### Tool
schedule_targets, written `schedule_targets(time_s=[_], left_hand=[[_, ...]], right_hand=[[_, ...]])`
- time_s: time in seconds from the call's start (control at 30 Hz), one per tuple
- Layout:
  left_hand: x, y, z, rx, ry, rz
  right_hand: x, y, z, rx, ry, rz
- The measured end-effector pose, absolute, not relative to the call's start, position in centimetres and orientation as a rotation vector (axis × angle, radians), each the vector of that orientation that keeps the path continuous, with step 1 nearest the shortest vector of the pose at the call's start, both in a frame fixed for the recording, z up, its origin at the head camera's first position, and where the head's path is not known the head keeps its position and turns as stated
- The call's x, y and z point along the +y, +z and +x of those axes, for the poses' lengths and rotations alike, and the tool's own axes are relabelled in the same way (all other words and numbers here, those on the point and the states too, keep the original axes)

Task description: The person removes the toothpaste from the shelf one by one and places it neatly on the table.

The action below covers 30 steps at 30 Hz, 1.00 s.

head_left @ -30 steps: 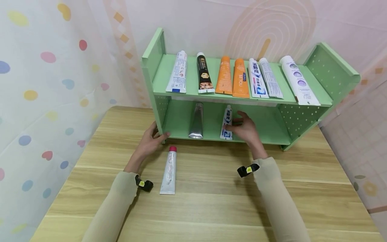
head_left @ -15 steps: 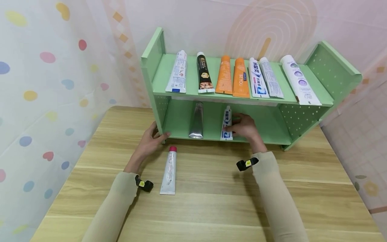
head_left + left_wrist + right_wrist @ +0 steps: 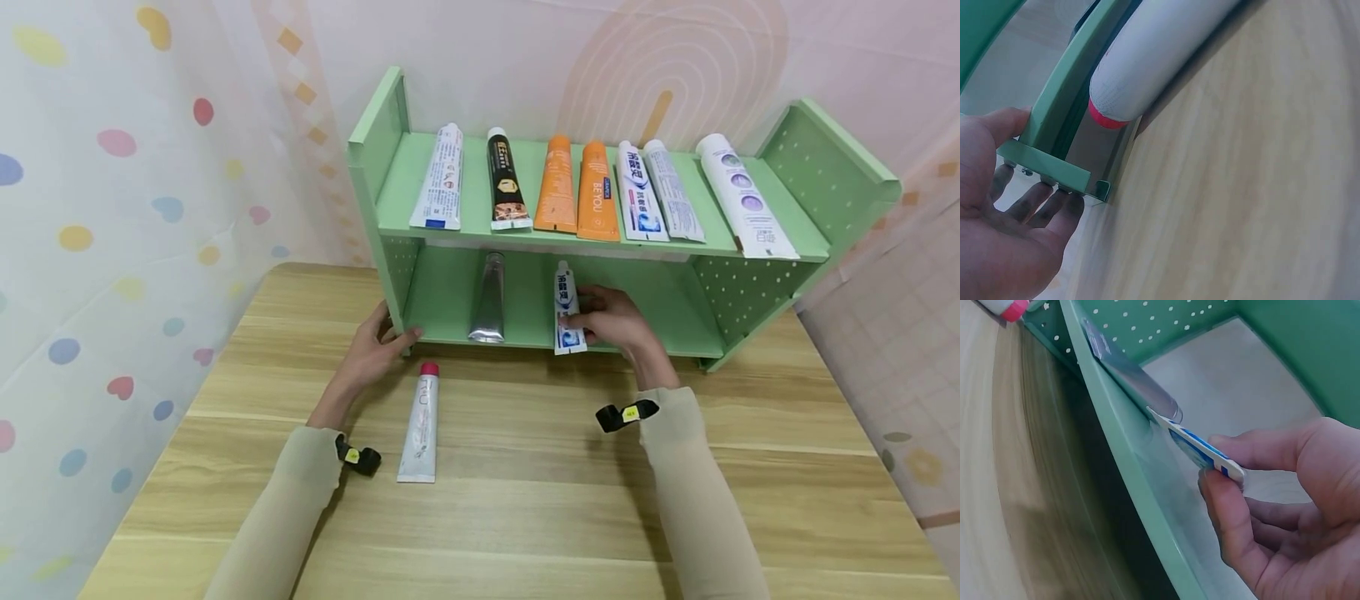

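Note:
My right hand pinches a small white and blue toothpaste tube between thumb and fingers at the lower level of a green two-tier shelf. In the right wrist view the tube is seen edge-on, raised at a slant over the shelf board. Its flat end reaches past the front edge in the head view. My left hand grips the shelf's front left corner, thumb on one side of the green side panel and fingers curled round the other. A silver tube lies left of the held one.
Several tubes rest on the upper level, among them a black one, an orange one and a large white one. On the wooden table lies a white tube with a pink cap, beside my left wrist. A patterned curtain hangs behind.
My right fingers have closed round the small toothpaste tube, and it has shifted slightly right and toward the shelf's front edge. The left hand has stayed on the shelf corner.

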<state>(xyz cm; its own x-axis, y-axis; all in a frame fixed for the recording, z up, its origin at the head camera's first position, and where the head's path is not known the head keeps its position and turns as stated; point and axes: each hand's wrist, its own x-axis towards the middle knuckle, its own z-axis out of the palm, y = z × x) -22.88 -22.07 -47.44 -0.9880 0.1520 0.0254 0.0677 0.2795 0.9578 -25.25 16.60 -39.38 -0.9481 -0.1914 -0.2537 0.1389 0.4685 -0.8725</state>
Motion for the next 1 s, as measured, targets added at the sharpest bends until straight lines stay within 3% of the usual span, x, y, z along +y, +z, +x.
schedule_targets(time_s=[1.0], left_hand=[[-22.1,-47.6,-23.0,2.474,1.818,0.217]], right_hand=[[15.4,-40.8,-21.2,2.413,-1.587,-0.072]])
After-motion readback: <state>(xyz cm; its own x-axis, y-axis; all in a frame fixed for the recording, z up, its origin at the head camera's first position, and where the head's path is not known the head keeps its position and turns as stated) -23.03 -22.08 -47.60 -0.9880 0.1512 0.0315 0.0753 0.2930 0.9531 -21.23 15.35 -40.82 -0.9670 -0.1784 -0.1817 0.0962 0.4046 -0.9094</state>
